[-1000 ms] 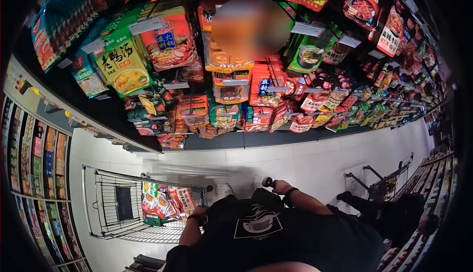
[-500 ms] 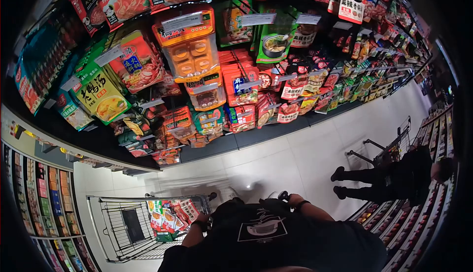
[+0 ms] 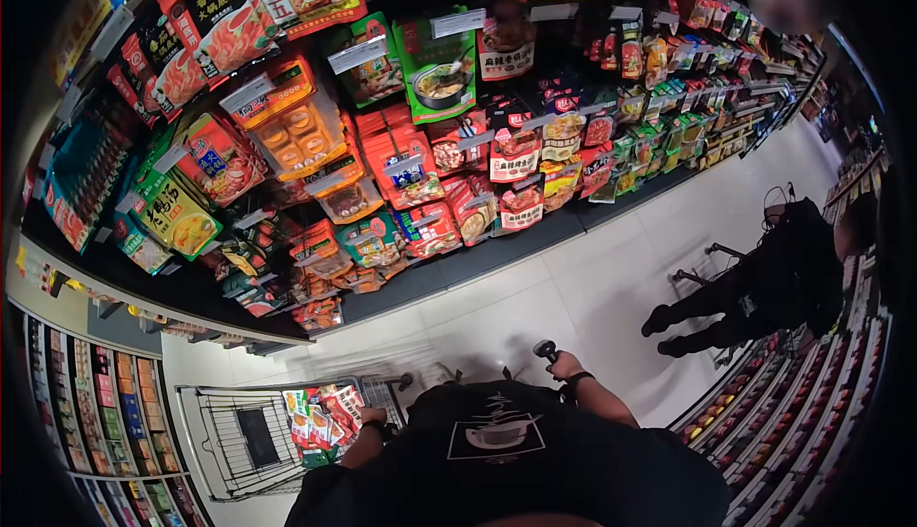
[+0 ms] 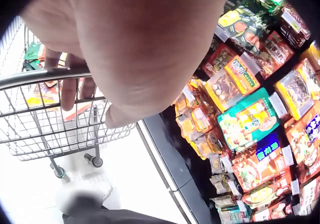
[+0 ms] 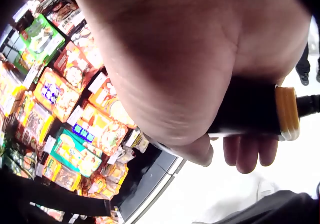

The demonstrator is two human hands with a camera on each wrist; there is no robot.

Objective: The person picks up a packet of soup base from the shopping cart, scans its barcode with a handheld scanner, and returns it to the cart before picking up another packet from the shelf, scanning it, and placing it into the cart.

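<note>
My left hand [image 3: 371,415] is at the near end of a wire shopping cart [image 3: 224,443]. In the left wrist view its fingers [image 4: 68,95] curl over the cart's dark top bar [image 4: 37,76]. Colourful flat food packets [image 3: 320,422] lie inside the cart, just beyond this hand. Out to the right, my right hand [image 3: 565,367] grips a black cylindrical object [image 5: 252,106] with an orange band and a thin black stem at one end. The palm covers much of that object in the right wrist view, and its exact kind I cannot tell.
Hanging seasoning packets [image 3: 406,169] fill a long shelf in front, above a dark base ledge [image 3: 449,284]. Another person [image 3: 778,269] in dark clothes stands to the right beside a second cart [image 3: 712,260]. More stocked shelves [image 3: 802,422] line the lower right.
The head view has turned right, so the front shelf's packets shift left and its base slants more. My left hand remains at the cart, and my right hand still holds the black object.
</note>
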